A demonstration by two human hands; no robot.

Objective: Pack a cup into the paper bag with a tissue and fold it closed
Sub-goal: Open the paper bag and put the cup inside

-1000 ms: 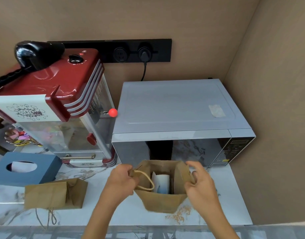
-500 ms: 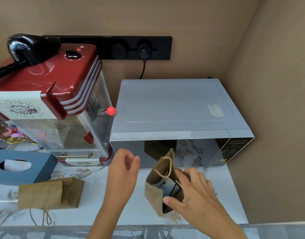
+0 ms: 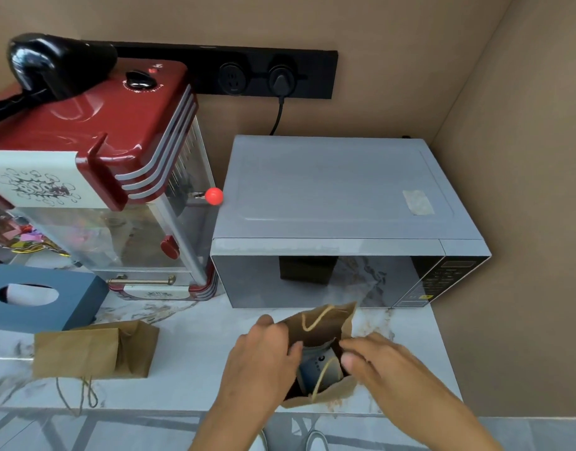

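A brown paper bag [image 3: 325, 323] with rope handles stands on the marble counter in front of the microwave, its mouth tilted toward me. Inside it I see a pale cup [image 3: 319, 366]. My left hand [image 3: 264, 356] grips the bag's left edge, fingers curled over the rim. My right hand [image 3: 381, 362] presses on the right edge, fingertips at the opening. A blue tissue box [image 3: 65, 301] with a white tissue showing sits at the left.
A second paper bag [image 3: 91, 349] lies on its side at the left. Right behind the bag stands a grey microwave [image 3: 332, 196]; to its left is a red popcorn machine [image 3: 94, 135]. The counter edge [image 3: 150, 413] runs just below my hands. A wall closes the right side.
The bag was turned and tipped so its mouth faces me. My left hand let go, then took the left edge again. My right hand moved onto the right edge.
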